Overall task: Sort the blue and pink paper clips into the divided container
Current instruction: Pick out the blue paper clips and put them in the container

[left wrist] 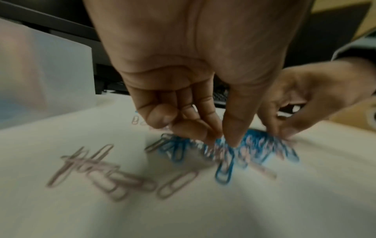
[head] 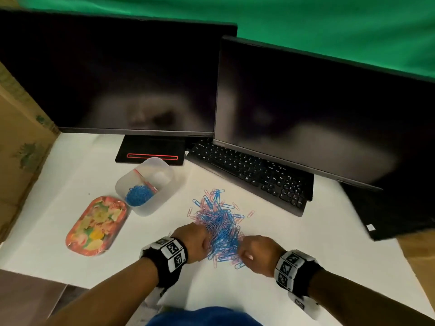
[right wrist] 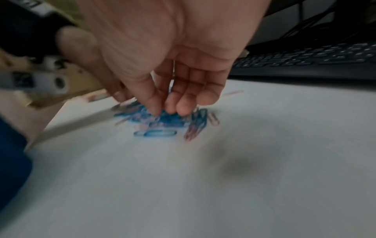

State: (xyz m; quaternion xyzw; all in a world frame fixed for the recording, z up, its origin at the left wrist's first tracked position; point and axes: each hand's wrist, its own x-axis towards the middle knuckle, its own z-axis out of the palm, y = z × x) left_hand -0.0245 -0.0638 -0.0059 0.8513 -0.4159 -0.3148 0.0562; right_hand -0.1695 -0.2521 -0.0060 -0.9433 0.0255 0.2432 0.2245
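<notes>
A heap of blue and pink paper clips (head: 221,224) lies on the white table (head: 317,250). My left hand (head: 207,241) is at the heap's near left edge and my right hand (head: 241,249) at its near right edge. In the left wrist view my left hand (left wrist: 221,140) pinches blue clips between thumb and fingers, and one blue clip (left wrist: 224,169) hangs down. My right hand (right wrist: 162,111) has its thumb and curled fingers dug into the clips (right wrist: 162,122). The translucent divided container (head: 164,168) stands to the far left, with blue clips (head: 138,196) in its near compartment.
A flowered oval tray (head: 96,223) lies left of the container. A black keyboard (head: 249,172) and two dark monitors (head: 113,74) (head: 317,114) stand behind the heap. A cardboard box (head: 21,137) walls the left side. Several pink clips (left wrist: 105,175) lie loose near my left hand.
</notes>
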